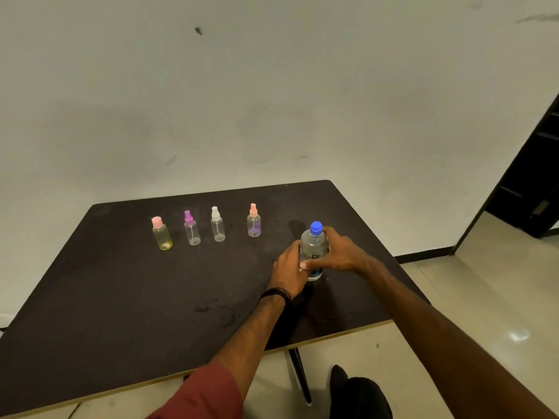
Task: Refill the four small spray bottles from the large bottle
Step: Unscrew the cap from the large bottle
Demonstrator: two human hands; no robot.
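Observation:
A large clear bottle (314, 244) with a blue cap stands upright on the right part of the dark table (121, 297). My left hand (289, 272) grips its lower left side and my right hand (338, 252) wraps round it from the right. Further back stand the small spray bottles in a row: a yellowish one with a pink cap (162, 234), a clear one with a purple sprayer (191, 228), a clear one with a white sprayer (217, 225), and one with an orange-pink sprayer (253, 221). All are upright and capped.
The table's near edge runs diagonally below my forearms, its right edge close to the large bottle. A black table leg (299, 376) and my dark foot (357, 391) show below. A white wall stands behind, and a dark doorway (532, 176) is at the right.

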